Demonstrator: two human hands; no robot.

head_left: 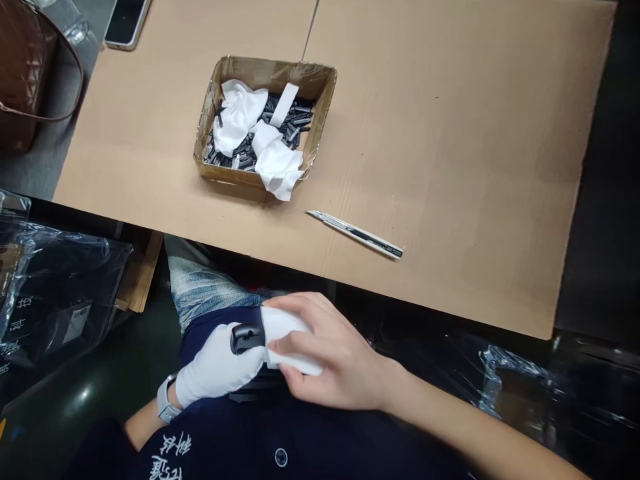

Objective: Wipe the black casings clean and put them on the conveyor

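Observation:
In a white glove, my left hand (220, 363) is closed around a small black part (247, 337) with a smooth, rounded body and small holes. Bare and bent over it, my right hand (330, 353) grips a folded white cloth (287, 330), which touches the black part's right end and hides that side. Both hands are held close to my body, below the table's front edge. Beyond them on the table lies a slim craft knife (355, 235), its pointed blade toward the left.
A cardboard box (230, 175) on the cardboard-covered table (450, 167) holds small black pieces (297, 120) and crumpled white cloths (240, 113). A phone (127, 23) lies at the back left, near a brown bag (25, 73). Plastic-wrapped dark items (60, 293) are at left.

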